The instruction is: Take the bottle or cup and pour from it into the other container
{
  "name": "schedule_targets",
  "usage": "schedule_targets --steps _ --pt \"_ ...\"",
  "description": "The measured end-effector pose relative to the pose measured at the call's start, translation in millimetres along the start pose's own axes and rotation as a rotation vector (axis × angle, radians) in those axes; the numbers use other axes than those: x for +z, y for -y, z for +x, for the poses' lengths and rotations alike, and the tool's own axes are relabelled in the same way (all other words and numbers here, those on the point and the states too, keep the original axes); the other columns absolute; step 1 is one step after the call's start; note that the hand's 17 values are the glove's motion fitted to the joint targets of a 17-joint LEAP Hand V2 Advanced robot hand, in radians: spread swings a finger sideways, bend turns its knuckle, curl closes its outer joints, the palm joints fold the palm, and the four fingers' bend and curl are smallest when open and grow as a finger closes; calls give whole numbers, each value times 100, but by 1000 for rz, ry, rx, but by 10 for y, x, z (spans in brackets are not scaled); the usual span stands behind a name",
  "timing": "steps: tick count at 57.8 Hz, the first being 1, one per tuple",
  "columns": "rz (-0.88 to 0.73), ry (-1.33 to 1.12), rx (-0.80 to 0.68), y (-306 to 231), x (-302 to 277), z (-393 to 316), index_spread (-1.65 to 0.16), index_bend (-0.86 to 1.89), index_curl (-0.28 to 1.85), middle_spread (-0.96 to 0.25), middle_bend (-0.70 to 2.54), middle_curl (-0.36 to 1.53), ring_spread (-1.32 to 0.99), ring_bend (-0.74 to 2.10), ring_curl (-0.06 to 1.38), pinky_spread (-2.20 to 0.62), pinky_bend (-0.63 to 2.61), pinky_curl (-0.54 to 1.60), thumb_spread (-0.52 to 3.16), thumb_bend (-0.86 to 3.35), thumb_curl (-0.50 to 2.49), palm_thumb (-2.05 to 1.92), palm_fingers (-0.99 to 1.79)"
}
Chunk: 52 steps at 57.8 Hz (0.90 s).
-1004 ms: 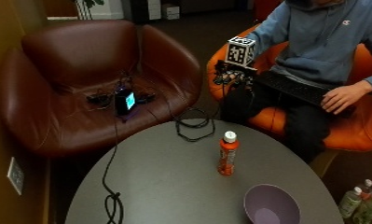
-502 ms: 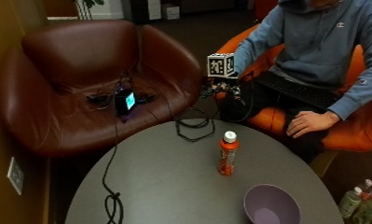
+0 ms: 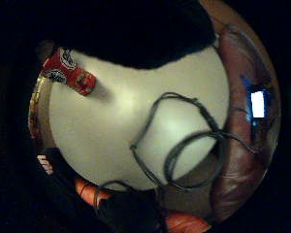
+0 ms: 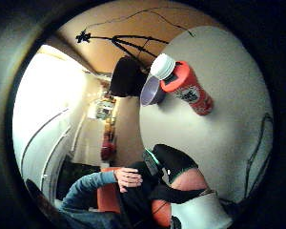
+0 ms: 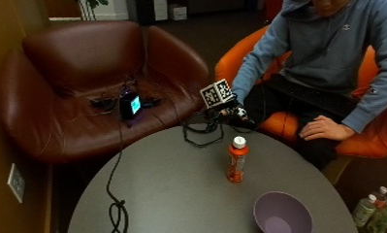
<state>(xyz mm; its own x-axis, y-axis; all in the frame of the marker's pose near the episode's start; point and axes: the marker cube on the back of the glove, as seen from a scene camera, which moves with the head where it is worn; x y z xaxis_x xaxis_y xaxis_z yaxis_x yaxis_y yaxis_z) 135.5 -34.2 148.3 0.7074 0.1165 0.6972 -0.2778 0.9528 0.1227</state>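
Bottle (image 5: pixel 237 159) — orange, white-capped — stands upright on the round grey bench (image 5: pixel 173 194), toward its far edge. A purple bowl (image 5: pixel 282 213) sits apart from it, near the bench's near edge. The gloved right hand (image 5: pixel 235 115) hovers just beyond the far edge, clear of the bottle — whether its grip is open or closed cannot be told.

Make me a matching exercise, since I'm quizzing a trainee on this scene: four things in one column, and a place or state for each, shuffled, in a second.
Things:
1. bottle
2. bowl
3. gloved right hand
4. bare hand

Places or states:
A. rests on the person's thigh
B. stands upright mid-table, white cap on
C. over the table's far edge, holding nothing
D. empty, at the table's near edge

Pairs: 1-B, 2-D, 3-C, 4-A
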Motion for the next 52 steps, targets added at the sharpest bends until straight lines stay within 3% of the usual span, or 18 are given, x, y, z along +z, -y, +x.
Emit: schedule_targets --steps 13,28,52 --pt "-48 251 67 278 451 7 -36 9 13 -1 24 34 0 55 30 24 74 35 87 -3 32 48 2" --pt "-88 373 77 450 771 -7 -35 9 11 -1 24 34 -1 59 30 25 76 35 85 -3 33 50 4" --pt "95 514 91 1021 943 -376 -32 10 11 1 22 33 6 68 32 26 86 37 81 -2 34 58 28"
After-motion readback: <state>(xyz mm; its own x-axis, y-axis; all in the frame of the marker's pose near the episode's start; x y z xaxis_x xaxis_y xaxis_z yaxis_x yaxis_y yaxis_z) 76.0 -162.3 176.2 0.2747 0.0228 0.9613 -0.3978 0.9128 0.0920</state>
